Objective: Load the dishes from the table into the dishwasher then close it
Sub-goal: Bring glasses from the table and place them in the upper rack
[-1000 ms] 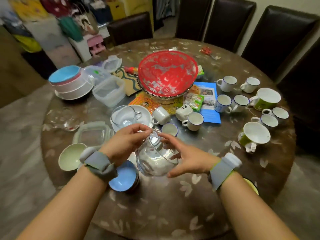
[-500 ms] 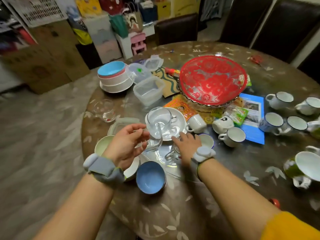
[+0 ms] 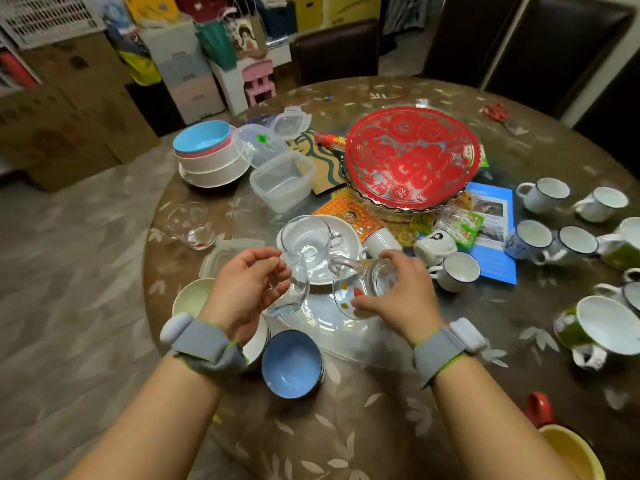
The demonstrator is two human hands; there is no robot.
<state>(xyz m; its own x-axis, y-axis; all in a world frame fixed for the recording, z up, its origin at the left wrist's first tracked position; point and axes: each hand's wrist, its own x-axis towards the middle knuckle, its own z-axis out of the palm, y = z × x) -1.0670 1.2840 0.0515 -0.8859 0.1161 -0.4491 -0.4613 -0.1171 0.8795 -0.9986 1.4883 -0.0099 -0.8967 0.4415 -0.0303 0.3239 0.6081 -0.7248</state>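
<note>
Left hand (image 3: 247,289) pinched a small clear glass (image 3: 294,289) above the table (image 3: 381,427); right hand (image 3: 398,296) gripped a spotted glass mug (image 3: 360,289) beside it. Gathering glassware looked the step in hand; carrying both steadily to the unseen dishwasher likely came next

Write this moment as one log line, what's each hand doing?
left hand: holds small clear glass cup | right hand: holds clear glass mug with orange spots | place: round table
</note>
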